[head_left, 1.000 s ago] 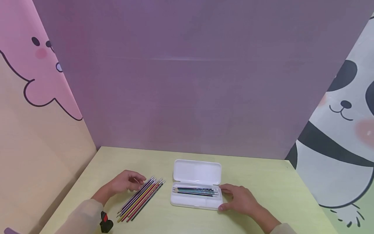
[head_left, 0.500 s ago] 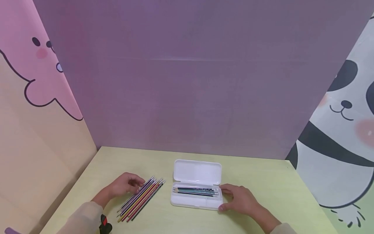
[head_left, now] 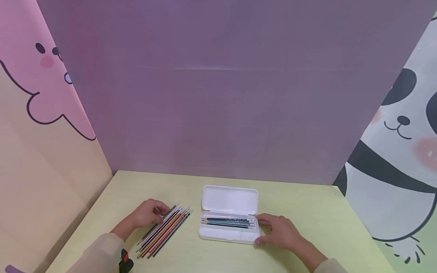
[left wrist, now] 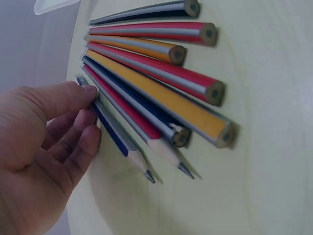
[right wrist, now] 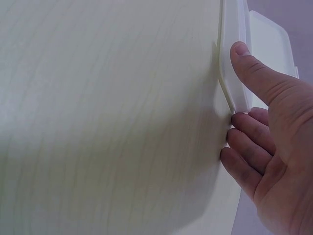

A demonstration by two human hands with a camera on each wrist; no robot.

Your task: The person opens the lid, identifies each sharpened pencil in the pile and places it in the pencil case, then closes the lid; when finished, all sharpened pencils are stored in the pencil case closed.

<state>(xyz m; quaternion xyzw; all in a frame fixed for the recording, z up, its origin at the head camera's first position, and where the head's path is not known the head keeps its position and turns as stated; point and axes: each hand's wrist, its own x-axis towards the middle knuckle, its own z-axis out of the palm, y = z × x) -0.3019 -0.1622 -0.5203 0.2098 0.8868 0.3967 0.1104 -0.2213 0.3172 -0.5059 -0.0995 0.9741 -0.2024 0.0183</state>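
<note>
In the head view a row of striped pencils [head_left: 167, 231] lies slanted on the table's left side. My left hand [head_left: 148, 213] pinches the leftmost one, a dark blue and silver pencil [left wrist: 113, 131], between thumb and fingers near its far end. Its sharpened tip points toward the wrist camera, beside a red and silver pencil [left wrist: 122, 105]. To the right stands a white pencil case [head_left: 223, 235], lid raised, with several pencils [head_left: 227, 223] lying in its back compartment. My right hand [head_left: 280, 231] holds the case's right end, thumb at the front corner and fingers at the back.
The pale wooden table [head_left: 300, 204] ends at a purple-grey backdrop [head_left: 222, 113]. Walls with a pink cartoon figure and a panda [head_left: 403, 151] flank it. A black and red object [head_left: 125, 261] sits beside the left sleeve.
My left hand has closed on the leftmost pencil and drawn it slightly apart from the row, up and to the left. My right hand and the pencil case have stayed in place.
</note>
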